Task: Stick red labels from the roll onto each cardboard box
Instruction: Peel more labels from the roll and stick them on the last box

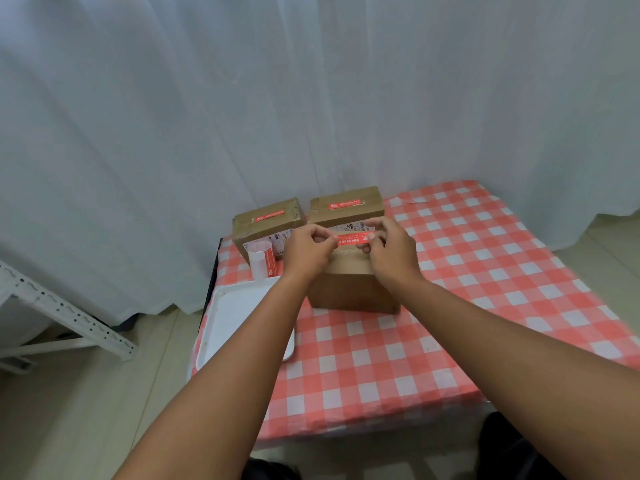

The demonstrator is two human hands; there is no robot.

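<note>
Three cardboard boxes stand on the checked table. The nearest box [349, 289] is right under my hands. Stretched between my left hand [306, 249] and my right hand [391, 251] is a red label [354, 239], each hand pinching one end just above that box's top. Behind it, the far left box [266, 221] and the far right box [348, 206] each carry a red label on top. The label roll [264, 259] stands upright left of my left hand, white with a red strip hanging down.
A white tray [239, 323] lies at the table's left edge, partly under my left forearm. The red and white checked cloth [485, 271] runs to the right and front. A white curtain hangs behind, and a white metal frame [69, 317] stands on the floor at left.
</note>
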